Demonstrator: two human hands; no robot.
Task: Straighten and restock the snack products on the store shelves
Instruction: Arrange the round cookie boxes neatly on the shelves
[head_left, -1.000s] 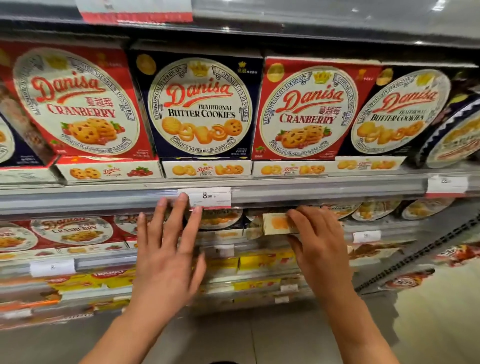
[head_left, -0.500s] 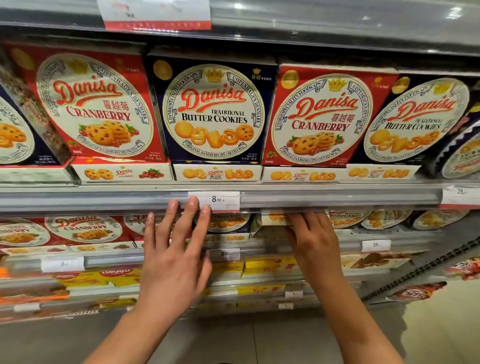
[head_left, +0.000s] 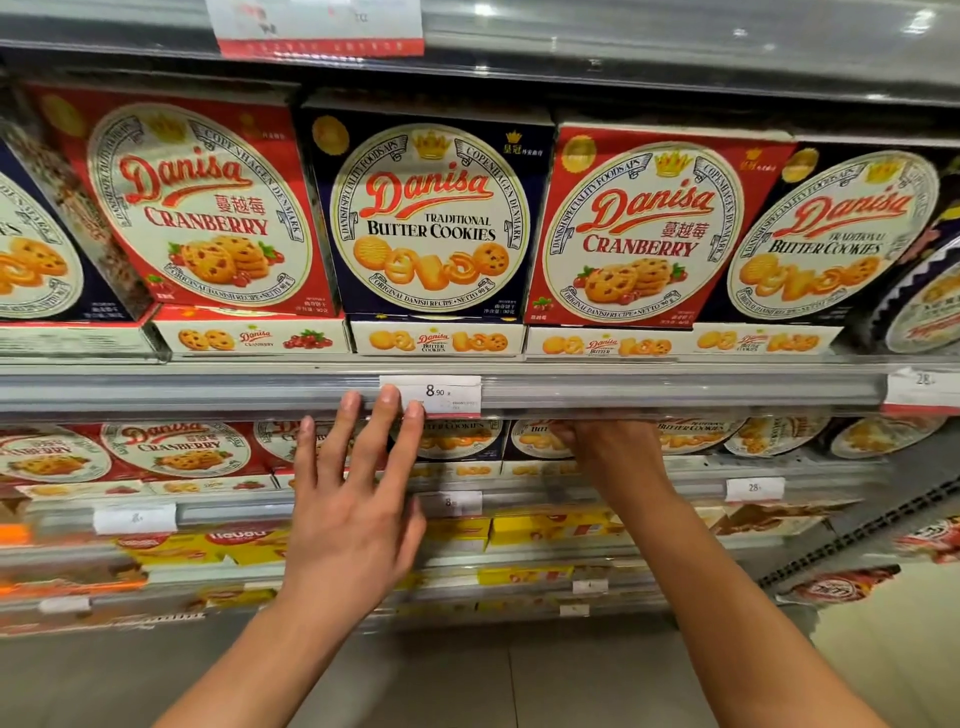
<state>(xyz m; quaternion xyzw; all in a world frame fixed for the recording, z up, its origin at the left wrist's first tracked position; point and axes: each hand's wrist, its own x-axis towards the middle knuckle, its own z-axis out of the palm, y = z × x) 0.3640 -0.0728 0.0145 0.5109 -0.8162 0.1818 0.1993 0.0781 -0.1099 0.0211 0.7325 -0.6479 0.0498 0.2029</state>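
Our left hand (head_left: 353, 519) is spread flat with straight fingers against the grey shelf rail (head_left: 208, 391) beside the white price tag (head_left: 431, 396), while our right hand (head_left: 608, 457) reaches under it toward a navy butter-cookie box (head_left: 535, 441) standing face-out, long axis along the shelf; whether it grips we cannot tell.

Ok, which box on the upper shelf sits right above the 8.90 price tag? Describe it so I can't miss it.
Start at the upper shelf rail and find the 8.90 price tag. Directly above stands the navy Danisa butter cookies box. Both its neighbours are red cranberry boxes; this one is dark blue.
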